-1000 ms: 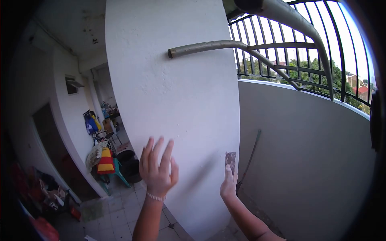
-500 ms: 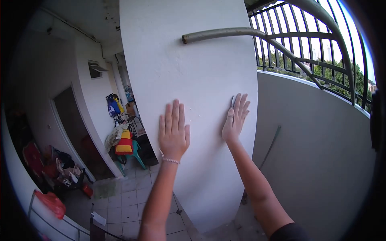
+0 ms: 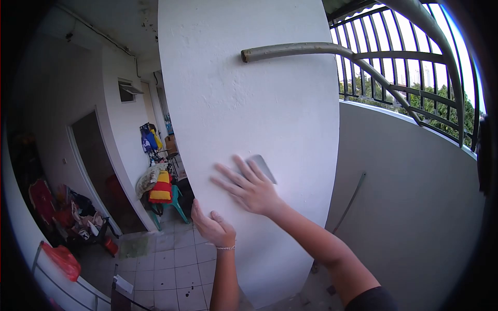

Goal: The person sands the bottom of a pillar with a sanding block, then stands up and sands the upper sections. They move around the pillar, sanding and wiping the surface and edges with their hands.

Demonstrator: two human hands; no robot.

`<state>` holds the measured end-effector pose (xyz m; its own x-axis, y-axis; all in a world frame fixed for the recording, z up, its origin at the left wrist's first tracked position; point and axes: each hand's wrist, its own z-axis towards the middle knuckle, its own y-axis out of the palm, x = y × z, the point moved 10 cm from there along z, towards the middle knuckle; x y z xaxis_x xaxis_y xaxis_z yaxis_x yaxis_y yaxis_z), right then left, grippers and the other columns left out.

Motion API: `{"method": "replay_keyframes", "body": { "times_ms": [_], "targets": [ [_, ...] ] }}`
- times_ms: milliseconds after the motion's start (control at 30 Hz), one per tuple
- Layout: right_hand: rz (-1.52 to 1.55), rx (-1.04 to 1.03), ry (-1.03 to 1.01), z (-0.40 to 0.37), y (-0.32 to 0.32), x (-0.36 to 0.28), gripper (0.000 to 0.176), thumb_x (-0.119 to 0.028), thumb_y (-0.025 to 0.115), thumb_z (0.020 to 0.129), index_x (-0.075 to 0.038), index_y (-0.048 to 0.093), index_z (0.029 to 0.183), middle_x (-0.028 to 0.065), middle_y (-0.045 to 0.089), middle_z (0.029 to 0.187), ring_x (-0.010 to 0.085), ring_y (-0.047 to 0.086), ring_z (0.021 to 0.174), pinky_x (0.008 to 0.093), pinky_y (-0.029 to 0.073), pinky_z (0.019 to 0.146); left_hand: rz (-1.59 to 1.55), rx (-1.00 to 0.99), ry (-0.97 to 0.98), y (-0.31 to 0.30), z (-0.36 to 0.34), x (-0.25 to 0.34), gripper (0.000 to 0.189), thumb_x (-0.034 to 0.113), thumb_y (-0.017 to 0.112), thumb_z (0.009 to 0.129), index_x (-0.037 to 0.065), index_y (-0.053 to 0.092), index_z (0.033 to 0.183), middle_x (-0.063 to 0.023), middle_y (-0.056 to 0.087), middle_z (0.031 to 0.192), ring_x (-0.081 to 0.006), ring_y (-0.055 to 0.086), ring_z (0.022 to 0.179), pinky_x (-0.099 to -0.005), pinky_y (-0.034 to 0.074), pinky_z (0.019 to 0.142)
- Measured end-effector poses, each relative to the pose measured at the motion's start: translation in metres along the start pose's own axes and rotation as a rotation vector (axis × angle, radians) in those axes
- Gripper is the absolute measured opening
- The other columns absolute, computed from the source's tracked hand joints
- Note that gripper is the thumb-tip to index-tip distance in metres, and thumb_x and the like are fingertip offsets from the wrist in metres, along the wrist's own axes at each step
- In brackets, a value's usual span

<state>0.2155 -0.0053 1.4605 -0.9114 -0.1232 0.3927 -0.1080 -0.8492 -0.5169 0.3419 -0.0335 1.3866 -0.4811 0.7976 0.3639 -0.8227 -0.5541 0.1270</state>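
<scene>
My right hand (image 3: 249,187) lies over the white wall panel (image 3: 259,119), its fingers spread and slightly blurred. A flat grey rectangular piece (image 3: 263,168) with rounded corners shows beside its fingers, held against the surface; the rest of the piece is under the hand, and I cannot make out its exact kind. Lower down, my left hand (image 3: 213,227) is at the panel's left edge, fingers stretched and thumb apart, holding nothing. A braided bracelet (image 3: 225,248) circles the left wrist. Rough, uneven patches mark the panel's upper part.
A bent metal pipe (image 3: 290,50) crosses in front of the panel's upper part, joined to a dark railing (image 3: 415,57). At the right stands a grey wall (image 3: 410,207) with a thin pole (image 3: 350,202). A green stool (image 3: 180,205) bears cushions; a red bag (image 3: 62,260) hangs lower left.
My right hand has swept left and down across the panel, bringing the grey piece along. My left hand has dropped and turned to the panel's left edge. The view has shifted slightly.
</scene>
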Motion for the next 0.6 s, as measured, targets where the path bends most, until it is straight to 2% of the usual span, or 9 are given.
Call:
{"method": "replay_keyframes", "body": {
  "times_ms": [100,167,233,267,333,433,467,533,600],
  "targets": [
    [-0.040,-0.003,0.037,-0.064,0.014,0.031,0.053,-0.036,0.037,0.101,-0.031,0.037,0.154,0.0047,0.022,0.165,0.0352,0.013,0.152,0.0576,0.009,0.121,0.032,-0.192,-0.132,0.007,-0.026,-0.034,0.048,0.026,0.034,0.103,-0.006,0.041,0.138,-0.0288,0.052,0.125,-0.0447,0.057,0.107,-0.0508,0.046,0.089],
    [-0.063,0.054,0.099,-0.071,0.008,0.050,0.051,-0.040,0.034,0.103,-0.033,0.038,0.153,0.0049,0.023,0.164,0.0367,0.013,0.152,0.0581,0.009,0.121,0.107,-0.126,-0.147,0.007,-0.036,-0.035,0.048,0.027,0.033,0.102,-0.007,0.041,0.135,-0.0274,0.054,0.120,-0.0436,0.060,0.101,-0.0498,0.047,0.084],
    [-0.105,0.114,0.248,-0.021,-0.017,0.058,0.052,-0.042,0.030,0.104,-0.034,0.034,0.154,0.0047,0.021,0.165,0.0375,0.010,0.152,0.0581,0.006,0.121,0.168,-0.112,-0.217,0.006,-0.041,-0.032,0.048,0.028,0.033,0.102,-0.007,0.042,0.134,-0.0263,0.055,0.118,-0.0429,0.061,0.100,-0.0491,0.048,0.083],
    [-0.125,0.145,0.324,0.011,-0.037,0.063,0.052,-0.044,0.028,0.104,-0.035,0.032,0.155,0.0046,0.020,0.165,0.0379,0.009,0.152,0.0582,0.005,0.121,0.173,-0.104,-0.183,0.006,-0.040,-0.029,0.047,0.028,0.035,0.102,-0.007,0.043,0.132,-0.0256,0.055,0.118,-0.0418,0.061,0.100,-0.0483,0.049,0.081],
    [-0.193,0.190,0.276,0.073,-0.067,0.057,0.055,-0.044,0.026,0.104,-0.033,0.026,0.157,0.0041,0.015,0.166,0.0392,0.004,0.152,0.0586,0.001,0.121,0.144,-0.108,-0.131,0.004,-0.037,-0.030,0.047,0.027,0.035,0.101,-0.007,0.042,0.133,-0.0256,0.054,0.118,-0.0424,0.060,0.101,-0.0486,0.049,0.081],
    [-0.233,0.257,0.265,0.111,-0.081,0.060,0.056,-0.043,0.026,0.104,-0.031,0.022,0.159,0.0041,0.012,0.167,0.0398,0.003,0.152,0.0603,0.002,0.121,0.082,-0.130,-0.106,0.004,-0.037,-0.031,0.047,0.026,0.036,0.101,-0.007,0.040,0.134,-0.0266,0.053,0.120,-0.0440,0.059,0.102,-0.0494,0.049,0.082],
    [-0.086,0.260,0.249,0.105,-0.076,0.062,0.059,-0.042,0.032,0.102,-0.032,0.022,0.159,0.0041,0.014,0.167,0.0404,0.005,0.152,0.0617,0.005,0.120,0.057,-0.145,-0.102,0.004,-0.037,-0.030,0.047,0.025,0.037,0.100,-0.007,0.040,0.135,-0.0271,0.052,0.121,-0.0447,0.058,0.103,-0.0497,0.049,0.082],
    [-0.082,0.173,0.234,0.062,-0.052,0.046,0.056,-0.042,0.033,0.101,-0.032,0.030,0.157,0.0039,0.020,0.165,0.0404,0.009,0.152,0.0611,0.007,0.120,0.042,-0.162,-0.111,0.003,-0.037,-0.028,0.049,0.026,0.037,0.100,-0.007,0.038,0.136,-0.0276,0.051,0.122,-0.0452,0.057,0.104,-0.0498,0.048,0.084],
    [-0.088,0.096,0.220,-0.019,0.003,0.022,0.053,-0.040,0.035,0.100,-0.033,0.039,0.153,0.0037,0.027,0.163,0.0417,0.014,0.151,0.0617,0.006,0.119,0.046,-0.158,-0.104,0.001,-0.036,-0.026,0.050,0.026,0.038,0.100,-0.008,0.037,0.137,-0.0280,0.051,0.123,-0.0456,0.057,0.105,-0.0499,0.048,0.085]
  ]
}}
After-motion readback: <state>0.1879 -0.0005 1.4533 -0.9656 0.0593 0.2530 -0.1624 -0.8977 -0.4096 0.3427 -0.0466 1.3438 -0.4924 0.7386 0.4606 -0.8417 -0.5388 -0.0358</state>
